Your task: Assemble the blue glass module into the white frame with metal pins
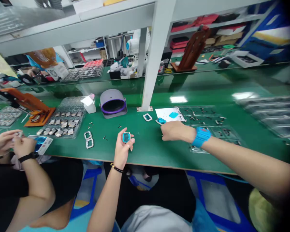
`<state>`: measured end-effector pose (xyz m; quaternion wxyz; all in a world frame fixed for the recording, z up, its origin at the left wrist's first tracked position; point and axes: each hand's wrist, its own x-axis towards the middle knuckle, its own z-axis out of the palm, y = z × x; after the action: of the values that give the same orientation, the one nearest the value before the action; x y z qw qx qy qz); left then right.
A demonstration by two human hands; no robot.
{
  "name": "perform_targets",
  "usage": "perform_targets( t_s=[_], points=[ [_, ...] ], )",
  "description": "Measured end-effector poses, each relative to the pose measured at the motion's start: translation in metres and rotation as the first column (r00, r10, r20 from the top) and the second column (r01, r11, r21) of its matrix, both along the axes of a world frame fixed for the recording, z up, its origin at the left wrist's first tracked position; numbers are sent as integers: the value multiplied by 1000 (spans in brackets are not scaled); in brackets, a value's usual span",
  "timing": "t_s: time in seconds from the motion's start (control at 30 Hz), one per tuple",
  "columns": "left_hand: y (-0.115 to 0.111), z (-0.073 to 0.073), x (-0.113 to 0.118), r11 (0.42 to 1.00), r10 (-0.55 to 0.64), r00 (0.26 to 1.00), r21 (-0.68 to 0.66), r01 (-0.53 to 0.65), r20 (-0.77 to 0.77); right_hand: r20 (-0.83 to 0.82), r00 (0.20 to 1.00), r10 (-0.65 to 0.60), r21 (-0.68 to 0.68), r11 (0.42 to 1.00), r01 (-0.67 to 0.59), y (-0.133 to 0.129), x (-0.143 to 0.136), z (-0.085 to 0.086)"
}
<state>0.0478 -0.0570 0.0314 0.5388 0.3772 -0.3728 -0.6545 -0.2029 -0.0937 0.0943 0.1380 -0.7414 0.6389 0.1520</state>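
My left hand (124, 146) is closed around a small square watch case (126, 137) with a light rim and a blue face, held up above the table's front half. Over the table to the right, my right hand (171, 131) has its back turned to me and its fingers curled downward; anything in them is hidden. Just beyond its knuckles lies a watch frame with a blue pane (161, 120). A blue film piece (173, 115) rests on a white sheet (163, 112) behind that hand. Another silver watch frame (147, 117) lies farther left, touching neither hand.
Two joined silver frames (88, 140) lie left of my left hand. Behind stand a grey, purple-rimmed device (113, 103) and a white post (151, 80). Clear trays of small parts (207, 116) lie right. A co-worker's hands (21, 145) are at left, near a parts tray (65, 124) and an orange press (36, 109).
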Motion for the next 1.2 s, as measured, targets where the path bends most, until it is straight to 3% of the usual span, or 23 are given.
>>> perform_targets(
  t_s=[0.23, 0.33, 0.4, 0.5, 0.6, 0.73, 0.97, 1.2],
  points=[
    [2, -6, -6, 999, 50, 995, 13, -52, 92, -65, 998, 11, 53, 999, -8, 2, -5, 9],
    [4, -2, -8, 997, 69, 992, 25, -72, 109, 182, 982, -50, 54, 998, 40, -3, -14, 7],
    [4, 2, -9, 997, 70, 993, 38, -74, 95, 515, 855, -57, 94, 996, 11, -7, -15, 3],
    [0, 10, -6, 995, 27, 1000, 98, -26, -9, 860, 504, -74, 124, 990, -67, -14, -5, -7],
    [-6, 15, -3, 982, -66, 993, 170, 82, -98, 957, 268, -114, 133, 990, -54, -20, 14, -24],
    [-14, 16, -2, 961, -139, 988, 233, 150, -64, 988, 119, -102, 107, 993, -42, -25, 36, -42],
    [-18, 16, -2, 945, -251, 968, 216, 246, -3, 999, 41, 14, -12, 999, -47, -18, 46, -43],
    [-18, 12, -1, 954, -266, 963, 152, 257, 46, 960, 162, 228, -219, 973, -68, -11, 47, -36]
  ],
)
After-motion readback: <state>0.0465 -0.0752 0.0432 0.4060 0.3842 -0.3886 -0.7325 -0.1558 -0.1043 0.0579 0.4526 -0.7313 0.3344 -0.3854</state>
